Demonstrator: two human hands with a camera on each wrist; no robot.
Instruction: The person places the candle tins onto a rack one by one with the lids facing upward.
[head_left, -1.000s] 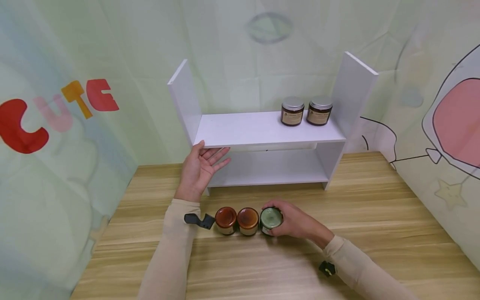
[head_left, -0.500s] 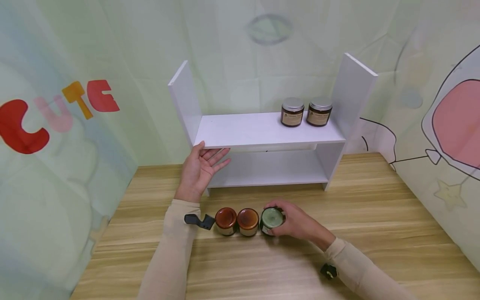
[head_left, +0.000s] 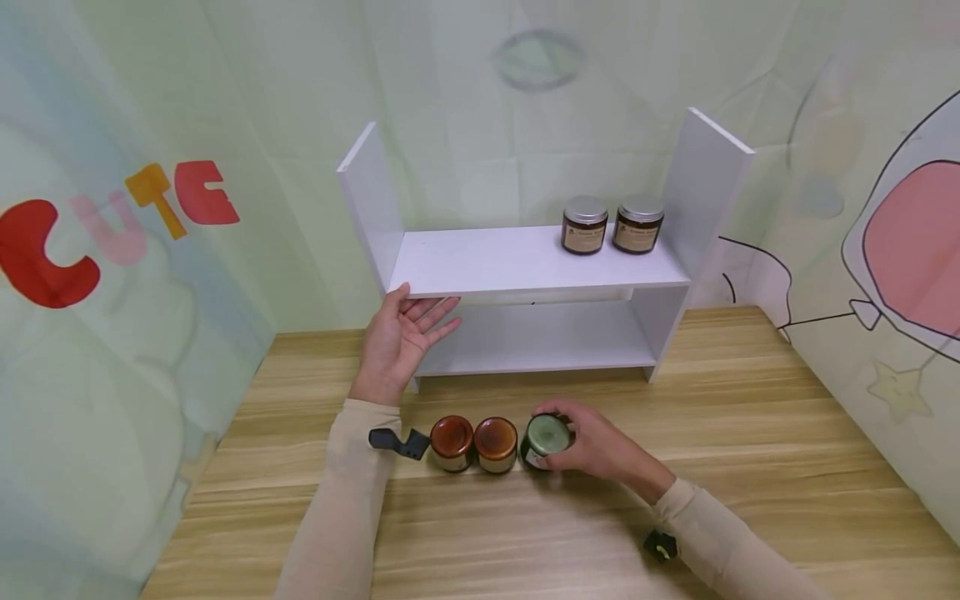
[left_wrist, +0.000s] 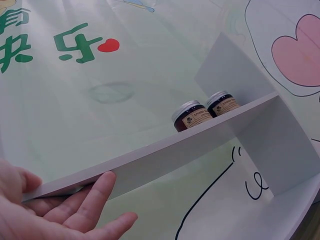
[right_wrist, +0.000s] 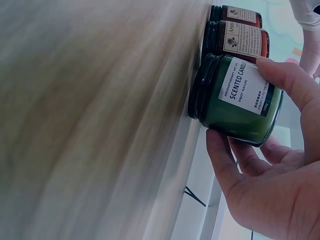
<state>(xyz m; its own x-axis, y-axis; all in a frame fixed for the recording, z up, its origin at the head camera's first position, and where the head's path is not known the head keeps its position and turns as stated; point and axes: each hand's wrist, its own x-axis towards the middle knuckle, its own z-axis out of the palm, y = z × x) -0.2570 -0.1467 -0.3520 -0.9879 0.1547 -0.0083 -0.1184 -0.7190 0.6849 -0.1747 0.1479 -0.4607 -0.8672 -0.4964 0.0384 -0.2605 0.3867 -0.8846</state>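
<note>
My right hand holds a green scented candle jar between thumb and fingers. The jar is upside down, its dark lid toward the wooden table. To its left stand two amber candle jars, also lid down and side by side. My left hand grips the left front edge of a white shelf, thumb on top and fingers underneath, as the left wrist view shows. On the right of the upper board stand two dark brown jars with silver lids and tan labels, upright.
The shelf has tall side panels and a lower board close above the table. Printed cloth walls enclose the table at the back and both sides.
My right hand and the green candle jar have shifted slightly to the right, widening the gap to the amber jars. My left hand has stayed on the shelf edge.
</note>
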